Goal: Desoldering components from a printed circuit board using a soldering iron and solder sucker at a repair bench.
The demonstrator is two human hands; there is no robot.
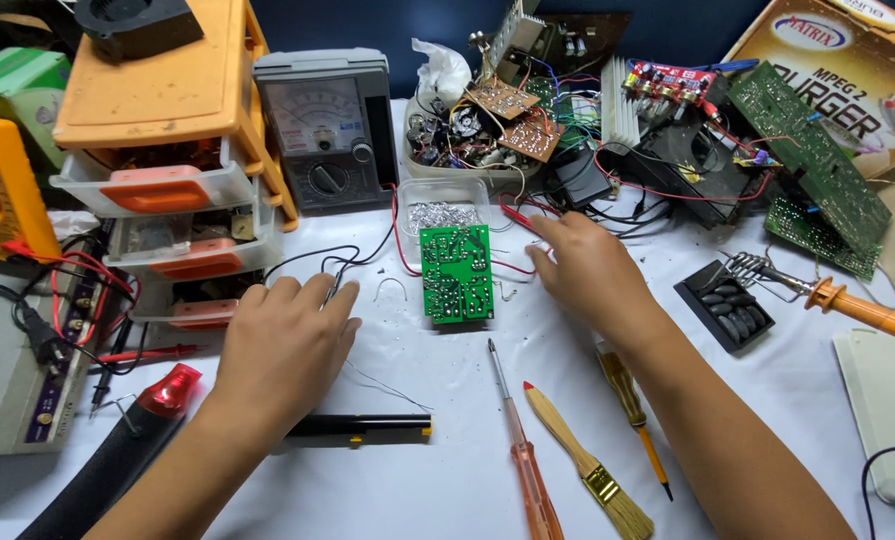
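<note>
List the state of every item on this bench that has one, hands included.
Left hand: empty, palm down, fingertips on black wire.
Right hand: curled around red probe; grip unclear.
Green circuit board: flat, solder side up.
Clear plastic tub: open, holds metal bits.
Drawer unit: drawers pushed in.
Soldering iron: resting on its stand.
Screwdriver: lying unused.
Paintbrush: lying unused.

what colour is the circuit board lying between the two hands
Green, with silvery solder points: the rectangular circuit board shows best in the head view.
</note>
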